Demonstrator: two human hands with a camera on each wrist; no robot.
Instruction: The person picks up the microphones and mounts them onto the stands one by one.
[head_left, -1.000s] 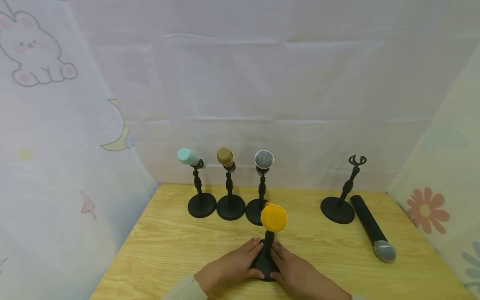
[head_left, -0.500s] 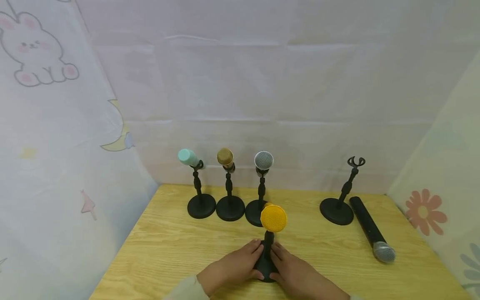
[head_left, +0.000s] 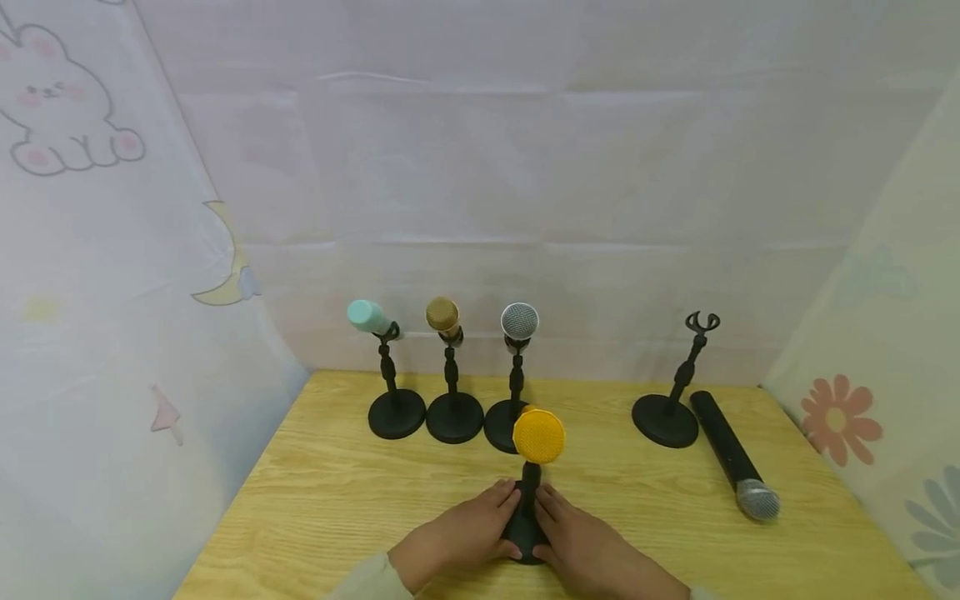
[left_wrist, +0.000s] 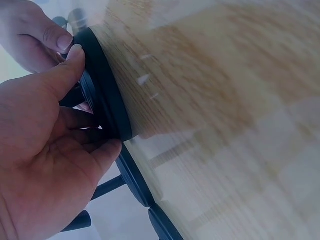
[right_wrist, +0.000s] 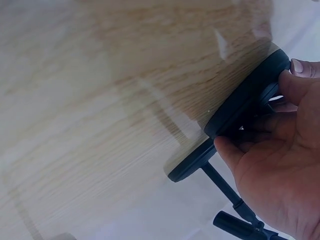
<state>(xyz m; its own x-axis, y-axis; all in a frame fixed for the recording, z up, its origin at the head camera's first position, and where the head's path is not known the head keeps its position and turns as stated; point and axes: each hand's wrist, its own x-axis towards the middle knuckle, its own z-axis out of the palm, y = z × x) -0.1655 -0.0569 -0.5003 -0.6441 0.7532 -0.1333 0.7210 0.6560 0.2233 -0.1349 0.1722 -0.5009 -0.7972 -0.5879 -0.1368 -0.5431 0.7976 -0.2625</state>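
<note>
In the head view, a black microphone stand [head_left: 522, 542] bearing a yellow-headed microphone [head_left: 538, 436] stands near the front of the table. My left hand [head_left: 468, 527] grips its round base from the left, and my right hand [head_left: 588, 543] grips it from the right. Both thumbs lie at the front rim, with the fingers reaching toward the pole. In the left wrist view the base [left_wrist: 107, 90] sits between thumb and fingers, low over the wood. The right wrist view shows the same disc edge [right_wrist: 245, 95] held by thumb and fingers.
Behind stand three more stands with a mint microphone [head_left: 367, 316], a gold microphone [head_left: 442, 314] and a silver microphone [head_left: 520, 322]. At right are a stand with a bare clip [head_left: 665, 421] and a black microphone [head_left: 723, 442] lying down. A fabric backdrop [head_left: 480, 167] borders the table [head_left: 322, 500].
The head view has shifted a little, so everything appears slightly further left. Both hands keep their grip on the stand's base, which stays nearly in the same place.
</note>
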